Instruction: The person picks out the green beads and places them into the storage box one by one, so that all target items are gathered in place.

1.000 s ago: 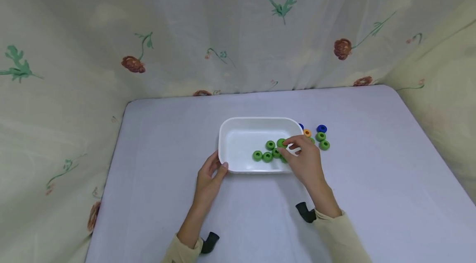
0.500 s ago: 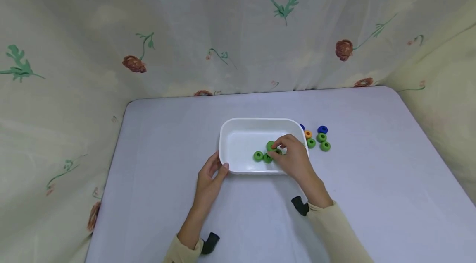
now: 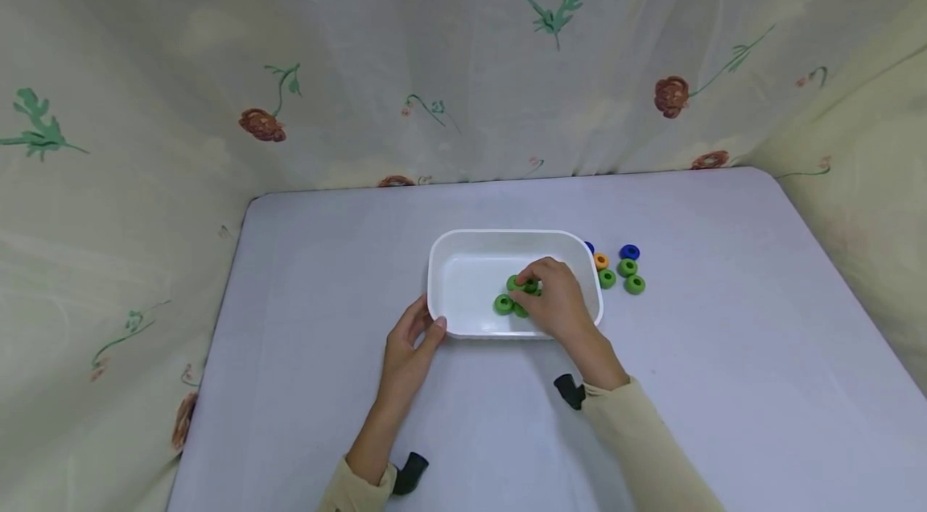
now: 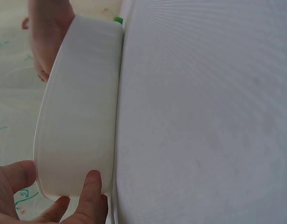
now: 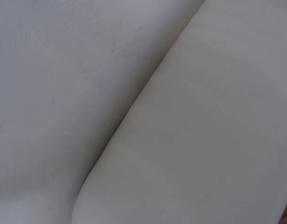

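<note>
Tray point(image 3: 463, 270) mid-worktop point(image 3: 724, 351), curtain point(image 3: 362, 53) behind and on both sides. Rings in tray point(image 3: 503, 303) toward its right-near part, under right hand point(image 3: 554, 304) reaching in over near rim. Left hand point(image 3: 409, 343) at tray's near-left corner, thumb and fingers touching the wall. Loose rings point(image 3: 626, 270) on worktop just right of tray, clustered near its far-right corner.

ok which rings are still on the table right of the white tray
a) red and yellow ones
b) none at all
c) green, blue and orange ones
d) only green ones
c: beside the white tray on its right lie green rings, a blue ring and an orange ring, while the right hand is down inside the tray among more green ones.
</note>
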`<state>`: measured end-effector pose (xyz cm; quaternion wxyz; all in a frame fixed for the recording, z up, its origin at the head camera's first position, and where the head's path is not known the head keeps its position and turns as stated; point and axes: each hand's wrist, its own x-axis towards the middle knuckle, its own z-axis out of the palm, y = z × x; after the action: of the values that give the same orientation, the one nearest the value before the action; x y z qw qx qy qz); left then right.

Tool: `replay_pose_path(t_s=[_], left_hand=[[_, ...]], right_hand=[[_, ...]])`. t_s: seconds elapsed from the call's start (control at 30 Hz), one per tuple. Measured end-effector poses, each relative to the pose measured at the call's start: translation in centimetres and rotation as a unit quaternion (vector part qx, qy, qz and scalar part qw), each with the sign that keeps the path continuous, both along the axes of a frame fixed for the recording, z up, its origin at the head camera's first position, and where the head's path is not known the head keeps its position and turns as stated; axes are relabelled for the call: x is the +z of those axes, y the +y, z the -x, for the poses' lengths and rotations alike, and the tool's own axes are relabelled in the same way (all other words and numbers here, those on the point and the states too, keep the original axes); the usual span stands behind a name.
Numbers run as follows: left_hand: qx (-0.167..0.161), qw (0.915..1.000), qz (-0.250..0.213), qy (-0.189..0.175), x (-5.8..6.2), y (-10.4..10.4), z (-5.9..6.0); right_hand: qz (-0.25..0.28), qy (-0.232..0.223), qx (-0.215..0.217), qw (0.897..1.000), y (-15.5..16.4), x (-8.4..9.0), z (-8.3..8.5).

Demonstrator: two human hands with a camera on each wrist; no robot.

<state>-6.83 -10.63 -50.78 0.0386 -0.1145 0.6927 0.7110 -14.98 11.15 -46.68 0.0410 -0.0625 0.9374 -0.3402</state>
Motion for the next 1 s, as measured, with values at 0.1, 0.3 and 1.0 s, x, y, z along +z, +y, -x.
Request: replay_pose_path(t_s=[0.1,0.3,1.0], left_hand=[[0.000,1.0000,0.001,-0.001,0.04,0.01,-0.09],[0.000,1.0000,0.001,0.002,0.14,0.03,-0.19],[0.000,0.9999,-0.007,0.009,0.09,0.03,-0.05]], right_hand=[[-0.010,-0.009,-0.002,1.000,-0.06,-0.17,0.10],[-0.025,-0.012,0.005,1.000,-0.23,-0.60,0.53],[-0.048,-0.019,0.005,0.999,-0.30,-0.55,0.89]])
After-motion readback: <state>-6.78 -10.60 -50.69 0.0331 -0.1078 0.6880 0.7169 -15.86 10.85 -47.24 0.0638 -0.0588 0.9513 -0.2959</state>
